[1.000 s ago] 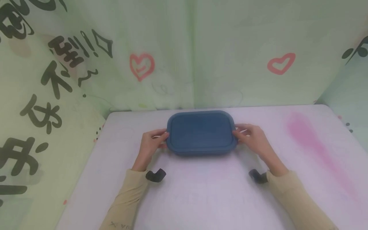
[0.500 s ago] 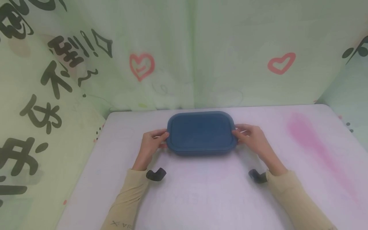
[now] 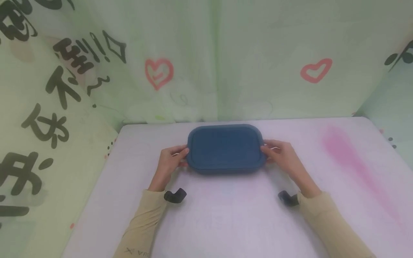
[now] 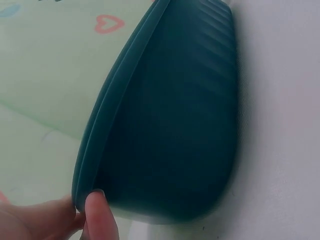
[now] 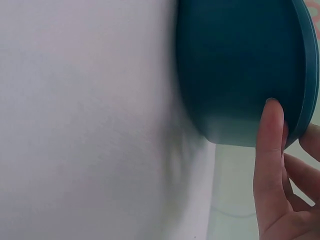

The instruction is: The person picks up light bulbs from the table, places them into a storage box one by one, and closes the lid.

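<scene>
A blue rectangular food container (image 3: 226, 147) with rounded corners and a fitted lid sits near the far edge of the table. Its left end is pinched by my left hand (image 3: 169, 161), thumb on top of the lid's rim and fingers below. At the other end my right hand (image 3: 283, 156) pinches the rim the same way. In the left wrist view the container (image 4: 170, 120) shows a smooth side with ribs farther along, and a finger presses under the rim. The right wrist view has one finger lying along the container's wall (image 5: 235, 75). Its inside is hidden by the lid.
The white table (image 3: 226, 222) bears a pink stain (image 3: 345, 150) at right. A pale green curtain (image 3: 245, 43) with red hearts hangs right behind the table, and another with black writing stands at left. Black curved pieces (image 3: 175, 196) stick out at both cuffs.
</scene>
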The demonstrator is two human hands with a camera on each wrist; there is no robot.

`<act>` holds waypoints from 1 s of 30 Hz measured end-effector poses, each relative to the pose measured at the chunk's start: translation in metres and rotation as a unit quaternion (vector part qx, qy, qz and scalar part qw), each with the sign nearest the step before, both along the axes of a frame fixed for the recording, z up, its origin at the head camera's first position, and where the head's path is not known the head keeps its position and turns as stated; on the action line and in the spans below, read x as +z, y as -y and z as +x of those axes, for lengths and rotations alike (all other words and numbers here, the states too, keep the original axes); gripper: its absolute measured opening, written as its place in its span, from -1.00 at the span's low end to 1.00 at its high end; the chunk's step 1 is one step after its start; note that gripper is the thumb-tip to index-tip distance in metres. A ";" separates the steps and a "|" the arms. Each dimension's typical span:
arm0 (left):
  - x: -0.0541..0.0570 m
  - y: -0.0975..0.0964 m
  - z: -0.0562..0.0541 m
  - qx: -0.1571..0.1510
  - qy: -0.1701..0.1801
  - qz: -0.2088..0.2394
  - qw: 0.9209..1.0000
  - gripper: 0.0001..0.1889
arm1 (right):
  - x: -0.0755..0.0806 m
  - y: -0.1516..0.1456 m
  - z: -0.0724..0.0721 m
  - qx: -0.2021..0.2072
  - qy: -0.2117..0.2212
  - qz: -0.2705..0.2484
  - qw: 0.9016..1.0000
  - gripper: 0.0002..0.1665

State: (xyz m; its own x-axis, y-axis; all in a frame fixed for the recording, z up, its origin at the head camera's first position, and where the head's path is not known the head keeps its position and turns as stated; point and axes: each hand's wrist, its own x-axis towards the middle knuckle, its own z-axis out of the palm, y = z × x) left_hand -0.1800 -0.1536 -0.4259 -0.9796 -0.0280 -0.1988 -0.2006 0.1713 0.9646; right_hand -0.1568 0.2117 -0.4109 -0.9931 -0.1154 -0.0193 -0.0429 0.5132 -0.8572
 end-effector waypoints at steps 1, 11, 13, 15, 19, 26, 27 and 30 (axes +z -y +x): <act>0.000 -0.001 0.000 0.000 0.000 -0.001 1.000 -0.66 | -0.001 0.000 0.000 -0.001 -0.002 0.006 1.000 -0.42; 0.000 -0.004 0.001 0.012 -0.010 0.004 1.000 -0.67 | -0.001 0.002 0.004 -0.010 -0.024 0.053 0.998 -0.43; 0.000 -0.004 0.001 0.007 -0.018 0.003 1.000 -0.66 | -0.001 0.001 0.004 -0.015 -0.027 0.064 0.997 -0.40; 0.001 -0.003 0.001 0.004 -0.027 -0.003 1.000 -0.64 | -0.001 0.001 0.005 -0.021 -0.036 0.074 0.996 -0.38; 0.007 -0.001 0.002 0.006 -0.048 -0.034 0.998 -0.61 | 0.004 0.000 0.006 -0.031 -0.063 0.085 0.994 -0.36; 0.017 0.003 0.006 -0.001 -0.073 -0.091 0.993 -0.61 | 0.016 0.004 0.012 -0.019 -0.109 0.085 0.990 -0.40; 0.018 0.003 0.007 -0.003 -0.079 -0.101 0.992 -0.61 | 0.017 0.006 0.013 -0.017 -0.117 0.088 0.989 -0.40; 0.023 0.003 0.011 -0.010 -0.102 -0.119 0.988 -0.61 | 0.020 0.009 0.018 -0.011 -0.138 0.097 0.986 -0.41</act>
